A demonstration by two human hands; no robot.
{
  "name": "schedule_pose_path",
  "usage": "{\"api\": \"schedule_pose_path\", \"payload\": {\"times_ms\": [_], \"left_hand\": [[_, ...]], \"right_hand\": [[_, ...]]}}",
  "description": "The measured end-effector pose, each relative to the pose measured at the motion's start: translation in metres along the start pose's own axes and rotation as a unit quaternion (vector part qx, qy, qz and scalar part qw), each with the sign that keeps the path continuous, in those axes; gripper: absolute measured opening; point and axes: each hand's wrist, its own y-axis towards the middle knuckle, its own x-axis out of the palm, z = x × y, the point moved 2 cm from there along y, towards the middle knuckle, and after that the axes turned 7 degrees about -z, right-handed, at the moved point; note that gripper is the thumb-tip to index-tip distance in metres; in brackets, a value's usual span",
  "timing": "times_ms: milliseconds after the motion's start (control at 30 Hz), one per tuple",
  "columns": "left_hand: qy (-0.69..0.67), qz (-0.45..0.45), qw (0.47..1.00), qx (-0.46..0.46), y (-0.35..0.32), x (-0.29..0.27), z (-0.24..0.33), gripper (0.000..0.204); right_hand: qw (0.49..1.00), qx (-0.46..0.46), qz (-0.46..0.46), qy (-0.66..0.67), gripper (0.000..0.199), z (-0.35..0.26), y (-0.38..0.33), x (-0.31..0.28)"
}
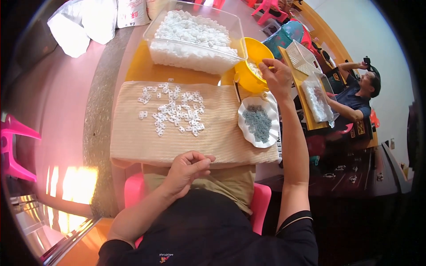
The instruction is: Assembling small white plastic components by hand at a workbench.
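Note:
My left hand [190,172] is at the near edge of a tan cloth [133,137], thumb and forefinger pinched together; I cannot make out what lies between them. Over the rim of a yellow bucket [247,83] hangs my right hand [278,79], its fingers curled in and its fingertips close together. Anything held there is too small to see. Pale small pieces [254,68] lie inside the bucket. Scattered on the cloth are many small white plastic pieces [171,111] with dark holes. Beside my right forearm, a white scalloped dish [245,135] holds small grey-green parts [257,123].
A clear plastic tub [195,52] heaped with white pieces stands at the table's far side. White sacks [98,20] are at the back left, a pink stool [17,148] at far left. To the right, another person [355,95] works at a separate table with a clear bin.

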Motion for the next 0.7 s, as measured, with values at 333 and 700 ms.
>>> {"api": "schedule_pose_path", "payload": {"times_ms": [333,700], "left_hand": [[0.005,-0.028,1.0,0.01,0.0,-0.001,0.001,0.007],[-0.009,-0.044,0.999,0.016,-0.001,-0.003,0.005,0.007]], "right_hand": [[0.944,-0.241,-0.146,-0.172,0.017,-0.056,0.064,0.046],[0.858,-0.095,-0.46,-0.209,0.051,-0.043,0.129,0.083]]}}
